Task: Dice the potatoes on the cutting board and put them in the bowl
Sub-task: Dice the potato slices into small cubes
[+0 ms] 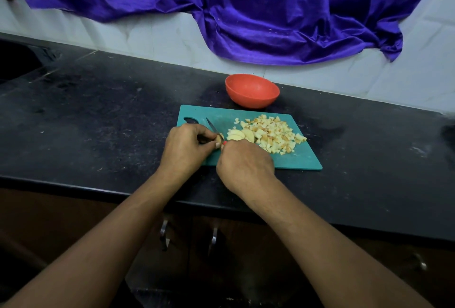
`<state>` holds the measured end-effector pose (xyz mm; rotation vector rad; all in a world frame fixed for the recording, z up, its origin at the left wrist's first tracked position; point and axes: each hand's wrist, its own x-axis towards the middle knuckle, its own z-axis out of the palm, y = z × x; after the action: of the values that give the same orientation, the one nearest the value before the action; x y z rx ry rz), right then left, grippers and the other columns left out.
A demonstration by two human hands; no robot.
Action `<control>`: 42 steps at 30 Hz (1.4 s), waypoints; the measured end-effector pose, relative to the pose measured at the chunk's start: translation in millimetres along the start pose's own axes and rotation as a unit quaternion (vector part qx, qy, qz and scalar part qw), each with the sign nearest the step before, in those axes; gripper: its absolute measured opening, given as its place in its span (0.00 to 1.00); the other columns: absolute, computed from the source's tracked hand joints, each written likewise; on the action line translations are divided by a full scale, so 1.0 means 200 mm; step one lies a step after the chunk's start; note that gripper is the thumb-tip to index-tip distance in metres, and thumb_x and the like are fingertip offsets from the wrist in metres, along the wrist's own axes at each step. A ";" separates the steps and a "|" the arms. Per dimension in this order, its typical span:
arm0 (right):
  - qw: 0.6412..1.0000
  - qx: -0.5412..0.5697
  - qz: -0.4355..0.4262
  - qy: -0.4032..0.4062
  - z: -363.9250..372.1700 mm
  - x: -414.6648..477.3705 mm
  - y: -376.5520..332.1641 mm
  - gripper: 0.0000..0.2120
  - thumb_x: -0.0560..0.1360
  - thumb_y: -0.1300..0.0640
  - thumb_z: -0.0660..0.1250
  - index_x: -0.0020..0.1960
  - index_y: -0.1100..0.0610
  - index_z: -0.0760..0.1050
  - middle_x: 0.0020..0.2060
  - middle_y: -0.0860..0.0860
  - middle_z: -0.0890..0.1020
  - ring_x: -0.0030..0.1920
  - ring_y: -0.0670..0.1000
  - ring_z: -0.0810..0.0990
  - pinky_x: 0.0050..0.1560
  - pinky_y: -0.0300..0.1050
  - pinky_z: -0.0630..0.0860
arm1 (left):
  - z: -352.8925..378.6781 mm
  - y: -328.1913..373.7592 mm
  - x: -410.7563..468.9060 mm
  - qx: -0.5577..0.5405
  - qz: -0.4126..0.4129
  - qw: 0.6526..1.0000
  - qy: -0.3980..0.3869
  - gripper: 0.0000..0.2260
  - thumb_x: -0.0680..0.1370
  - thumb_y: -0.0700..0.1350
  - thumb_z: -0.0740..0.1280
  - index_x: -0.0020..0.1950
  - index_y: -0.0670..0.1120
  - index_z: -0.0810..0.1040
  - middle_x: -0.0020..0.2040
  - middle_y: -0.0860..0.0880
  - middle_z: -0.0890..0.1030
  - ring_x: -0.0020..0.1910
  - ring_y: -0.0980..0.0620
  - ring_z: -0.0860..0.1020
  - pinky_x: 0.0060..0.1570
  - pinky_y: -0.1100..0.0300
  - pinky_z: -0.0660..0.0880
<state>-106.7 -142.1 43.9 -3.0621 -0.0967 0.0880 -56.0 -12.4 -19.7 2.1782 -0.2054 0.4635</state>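
A teal cutting board (pixel 298 160) lies on the black counter. On its right half sits a pile of diced potato (pixel 273 135), with a few potato slices (pixel 240 135) just left of the pile. My left hand (pixel 184 147) pinches a small potato piece (pixel 219 139) at the board's left part. My right hand (pixel 246 162) grips a knife by its red handle; the blade (pixel 212 127) points away from me and rests against that piece. An orange bowl (pixel 251 91) stands behind the board, and I see nothing inside it.
The black counter (pixel 98 123) runs left and right of the board. A purple cloth (pixel 246 7) hangs over the tiled wall behind. Cabinet door handles (pixel 164 231) show below the counter's front edge. A dark sink recess (pixel 17 61) lies at the far left.
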 end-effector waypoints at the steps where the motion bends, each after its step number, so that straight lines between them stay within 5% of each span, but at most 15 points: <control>1: 1.000 -0.001 -0.001 0.001 0.00 0.00 0.01 0.15 0.84 0.53 0.58 0.67 0.55 0.75 0.58 0.54 0.81 0.50 0.54 0.77 0.43 0.49 0.68 | 0.00 0.00 0.00 -0.001 0.000 1.000 -0.001 0.08 0.73 0.45 0.80 0.51 0.49 0.87 0.46 0.57 0.86 0.46 0.63 0.83 0.55 0.57 0.82; 6: 1.000 -0.016 0.003 0.006 0.01 0.00 0.01 0.14 0.84 0.52 0.59 0.65 0.56 0.75 0.56 0.54 0.81 0.45 0.52 0.71 0.43 0.49 0.68 | 0.00 0.00 0.00 0.002 -0.002 1.000 -0.001 0.08 0.73 0.44 0.79 0.51 0.49 0.87 0.46 0.58 0.86 0.46 0.63 0.82 0.55 0.59 0.81; 15: 0.998 -0.050 -0.014 0.020 0.07 0.03 -0.01 0.13 0.84 0.55 0.60 0.66 0.57 0.75 0.57 0.54 0.82 0.54 0.55 0.81 0.41 0.49 0.68 | 0.01 -0.01 0.00 0.013 0.002 1.000 0.012 0.07 0.75 0.44 0.78 0.52 0.49 0.87 0.47 0.58 0.86 0.46 0.65 0.81 0.53 0.67 0.78; 32: 0.996 -0.089 -0.012 -0.006 0.10 -0.08 0.06 0.13 0.84 0.56 0.59 0.66 0.58 0.75 0.56 0.56 0.81 0.53 0.56 0.81 0.41 0.50 0.72 | 0.01 -0.01 0.00 0.029 -0.002 0.999 0.014 0.06 0.74 0.46 0.78 0.51 0.50 0.87 0.46 0.58 0.86 0.45 0.62 0.82 0.52 0.59 0.81; 38: 0.998 0.059 0.027 -0.013 0.09 -0.09 0.23 0.15 0.86 0.47 0.54 0.55 0.54 0.77 0.46 0.51 0.79 0.47 0.53 0.79 0.45 0.51 0.76 | 0.01 0.00 0.00 0.023 -0.004 1.000 0.016 0.04 0.75 0.46 0.78 0.48 0.51 0.87 0.42 0.61 0.84 0.44 0.63 0.81 0.54 0.57 0.81; 42: 0.982 0.179 0.028 -0.054 0.06 -0.03 0.32 0.18 0.86 0.46 0.55 0.49 0.55 0.77 0.40 0.50 0.79 0.40 0.49 0.78 0.39 0.47 0.72 | 0.01 0.00 0.00 0.021 -0.012 1.000 0.010 0.04 0.74 0.46 0.78 0.47 0.53 0.86 0.42 0.61 0.84 0.44 0.63 0.81 0.53 0.54 0.82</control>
<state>-109.8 -205.6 26.4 -2.6986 0.0011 0.2478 -56.4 -14.2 -20.1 2.2145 -0.1607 0.4793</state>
